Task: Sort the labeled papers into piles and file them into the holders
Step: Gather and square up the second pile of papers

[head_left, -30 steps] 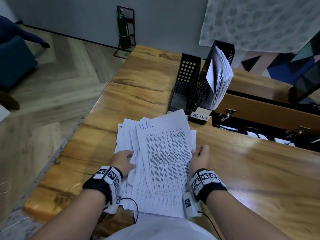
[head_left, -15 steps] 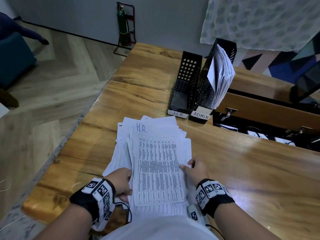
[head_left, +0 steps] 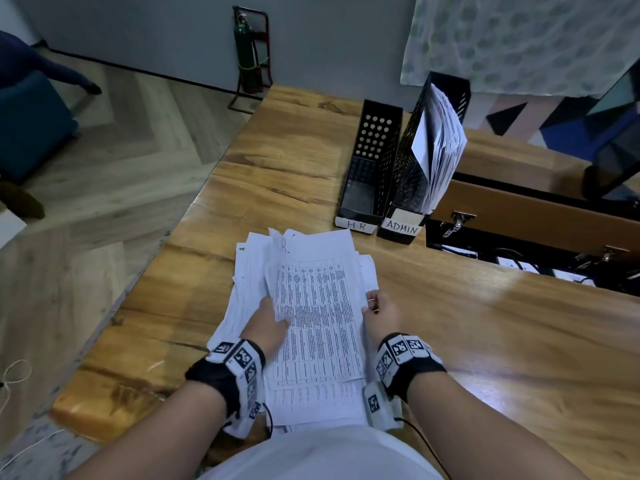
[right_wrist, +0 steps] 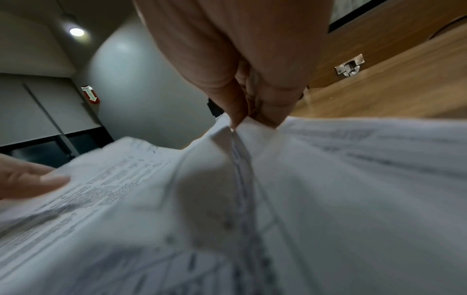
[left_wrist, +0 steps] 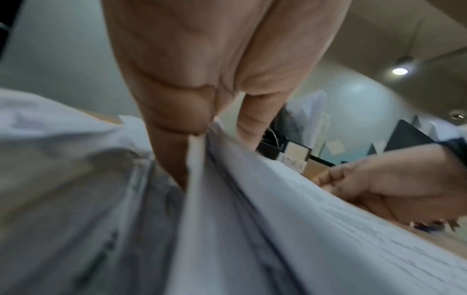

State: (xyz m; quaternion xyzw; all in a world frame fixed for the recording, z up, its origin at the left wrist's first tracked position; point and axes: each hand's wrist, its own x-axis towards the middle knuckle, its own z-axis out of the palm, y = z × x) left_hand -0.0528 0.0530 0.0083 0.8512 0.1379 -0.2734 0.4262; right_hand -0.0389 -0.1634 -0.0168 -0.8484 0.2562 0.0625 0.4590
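Note:
A loose pile of printed papers (head_left: 317, 306) lies on the wooden table (head_left: 485, 341) in front of me. My left hand (head_left: 268, 318) has its fingers under the raised left edge of the top sheets and its thumb on top; the left wrist view shows the left hand (left_wrist: 192, 127) pinching a sheet edge. My right hand (head_left: 377, 308) pinches the right edge of the papers (right_wrist: 328, 179), thumb against fingers (right_wrist: 267, 107). Behind the pile stand two black holders: the one marked HR (head_left: 372, 161) is empty, the one marked ADMIN (head_left: 403, 188) holds filed sheets (head_left: 438, 147).
An open cable recess (head_left: 519, 258) with a hinged wooden flap cuts into the table right of the holders. The table's left edge drops to the floor, where a green cylinder (head_left: 246, 53) in a red stand and a blue chair (head_left: 31, 126) stand.
Both hands slid forward along the pile's sides. The left edge of the top sheets has curled up and partly hides the handwritten H.R. label.

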